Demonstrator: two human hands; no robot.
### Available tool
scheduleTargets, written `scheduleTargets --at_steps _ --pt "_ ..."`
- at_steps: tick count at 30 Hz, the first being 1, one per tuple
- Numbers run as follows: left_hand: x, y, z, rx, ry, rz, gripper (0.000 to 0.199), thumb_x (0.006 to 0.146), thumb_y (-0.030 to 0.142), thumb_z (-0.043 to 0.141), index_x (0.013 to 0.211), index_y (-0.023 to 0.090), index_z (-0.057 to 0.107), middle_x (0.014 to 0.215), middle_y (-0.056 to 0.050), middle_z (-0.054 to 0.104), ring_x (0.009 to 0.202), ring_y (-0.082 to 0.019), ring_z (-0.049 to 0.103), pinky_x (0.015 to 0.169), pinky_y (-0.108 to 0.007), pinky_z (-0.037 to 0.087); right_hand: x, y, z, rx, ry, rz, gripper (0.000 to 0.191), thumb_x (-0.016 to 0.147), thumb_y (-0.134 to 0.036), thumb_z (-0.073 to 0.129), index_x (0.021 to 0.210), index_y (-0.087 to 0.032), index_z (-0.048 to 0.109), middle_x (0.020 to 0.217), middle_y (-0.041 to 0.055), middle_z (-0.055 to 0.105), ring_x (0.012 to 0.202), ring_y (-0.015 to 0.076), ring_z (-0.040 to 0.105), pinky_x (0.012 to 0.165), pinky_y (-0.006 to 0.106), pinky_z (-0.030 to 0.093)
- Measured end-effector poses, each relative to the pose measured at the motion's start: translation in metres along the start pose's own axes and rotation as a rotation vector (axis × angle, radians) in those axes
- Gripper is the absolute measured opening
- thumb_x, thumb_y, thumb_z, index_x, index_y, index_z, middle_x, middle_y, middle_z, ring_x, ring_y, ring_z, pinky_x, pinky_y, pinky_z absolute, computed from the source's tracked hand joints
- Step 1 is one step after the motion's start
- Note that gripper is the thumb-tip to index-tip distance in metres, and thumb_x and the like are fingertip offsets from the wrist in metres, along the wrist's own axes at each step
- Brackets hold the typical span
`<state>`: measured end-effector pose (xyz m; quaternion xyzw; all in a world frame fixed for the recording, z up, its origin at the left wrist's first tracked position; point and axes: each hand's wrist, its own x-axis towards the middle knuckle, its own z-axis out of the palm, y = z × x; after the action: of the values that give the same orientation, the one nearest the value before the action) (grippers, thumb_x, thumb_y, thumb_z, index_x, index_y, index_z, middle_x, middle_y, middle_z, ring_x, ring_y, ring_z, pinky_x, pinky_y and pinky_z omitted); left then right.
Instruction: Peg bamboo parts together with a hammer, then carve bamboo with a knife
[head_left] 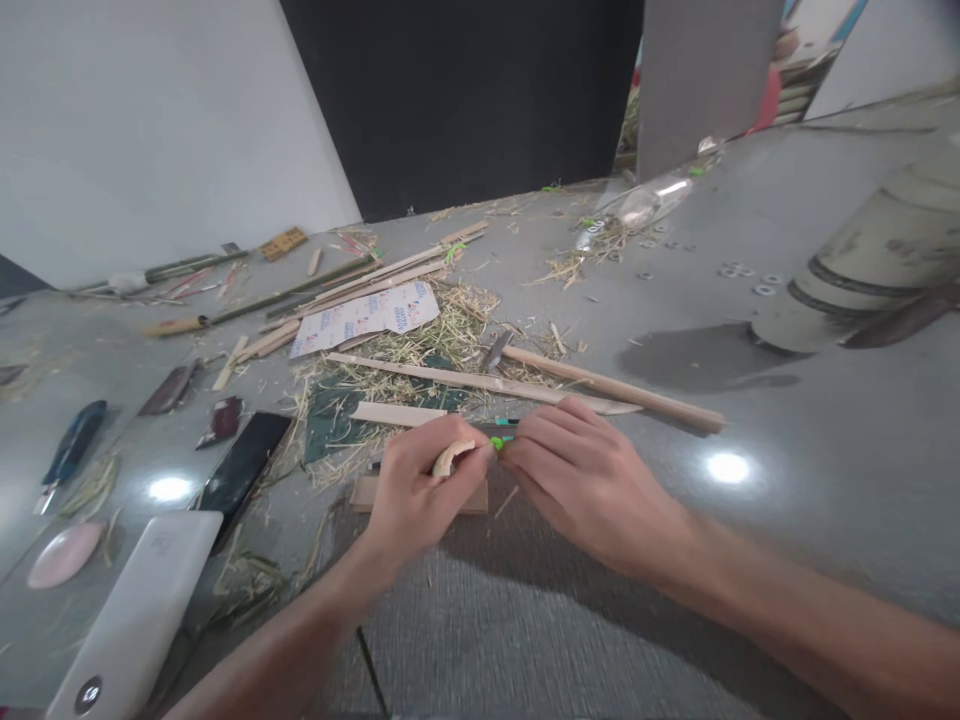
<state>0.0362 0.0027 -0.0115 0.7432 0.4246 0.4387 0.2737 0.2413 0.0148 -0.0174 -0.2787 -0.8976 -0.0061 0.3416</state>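
Note:
Near the table's front edge, my left hand is closed around a short, pale curved piece. Its fingertips meet a small bright green piece. Close beside it on the right, my right hand pinches the other side of the green piece. A flat wooden piece lies beneath my left hand. Just beyond the hands are a pale wooden strip and a dark green mat strewn with shavings.
A hammer and long strips lie beyond my hands. At left are a blue-handled tool, a white phone-like slab, a black slab and a pink oval object. A large pale cylinder stands at right.

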Motion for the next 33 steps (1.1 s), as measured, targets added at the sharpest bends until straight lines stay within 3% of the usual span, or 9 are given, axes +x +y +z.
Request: scheduleTargets --at_steps 8,12,17,23,28,33 --pt "0.002 0.001 -0.003 0.061 -0.089 -0.015 0.025 0.098 0.014 0.056 0.073 0.018 0.059 0.067 0.004 0.050 0.062 -0.011 0.044 0.060 -0.027 0.031 0.002 -0.004 -0.007 -0.099 0.003 -0.052 0.031 0.104 -0.007 0.047 0.076 -0.014 0.059 0.078 0.0038 0.052 0.075 0.0163 0.044 0.073 0.033 0.030" --pt "0.004 0.000 -0.007 0.057 -0.154 -0.033 0.023 0.095 0.012 0.055 0.073 0.018 0.057 0.067 0.003 0.051 0.062 -0.011 0.044 0.060 -0.026 0.030 0.003 0.001 -0.010 -0.057 -0.002 -0.034 0.029 0.107 -0.008 0.046 0.083 -0.014 0.063 0.081 0.0038 0.054 0.076 0.0163 0.044 0.073 0.033 0.031" --pt "0.003 -0.002 -0.009 -0.043 -0.231 -0.039 0.024 0.087 0.005 0.055 0.069 0.018 0.049 0.065 0.005 0.047 0.061 -0.009 0.042 0.058 -0.024 0.029 0.000 0.008 -0.006 0.089 0.020 -0.031 0.022 0.107 -0.009 0.050 0.092 -0.013 0.065 0.085 0.0043 0.059 0.079 0.0160 0.045 0.074 0.032 0.033" --pt "0.007 -0.001 -0.011 -0.269 -0.288 -0.205 0.022 0.090 0.017 0.063 0.068 0.018 0.060 0.061 0.004 0.051 0.057 -0.010 0.041 0.055 -0.025 0.030 0.000 0.011 0.003 0.432 0.056 0.144 0.015 0.108 -0.015 0.055 0.095 -0.015 0.064 0.090 0.0028 0.062 0.086 0.0127 0.053 0.077 0.027 0.041" --pt "0.007 -0.003 -0.005 -0.437 -0.185 -0.327 0.018 0.089 0.021 0.069 0.071 0.018 0.068 0.061 0.002 0.060 0.058 -0.011 0.052 0.057 -0.025 0.038 -0.001 0.006 0.004 0.473 0.057 0.205 0.016 0.107 -0.012 0.052 0.095 -0.014 0.064 0.088 0.0025 0.058 0.082 0.0117 0.051 0.073 0.025 0.041" --pt "0.004 -0.002 0.000 -0.330 -0.091 -0.313 0.024 0.091 0.023 0.068 0.068 0.019 0.065 0.061 0.002 0.059 0.060 -0.011 0.051 0.059 -0.026 0.038 -0.003 0.002 0.005 0.456 0.048 0.266 0.016 0.105 -0.010 0.052 0.094 -0.014 0.064 0.085 0.0008 0.057 0.078 0.0100 0.050 0.069 0.023 0.038"
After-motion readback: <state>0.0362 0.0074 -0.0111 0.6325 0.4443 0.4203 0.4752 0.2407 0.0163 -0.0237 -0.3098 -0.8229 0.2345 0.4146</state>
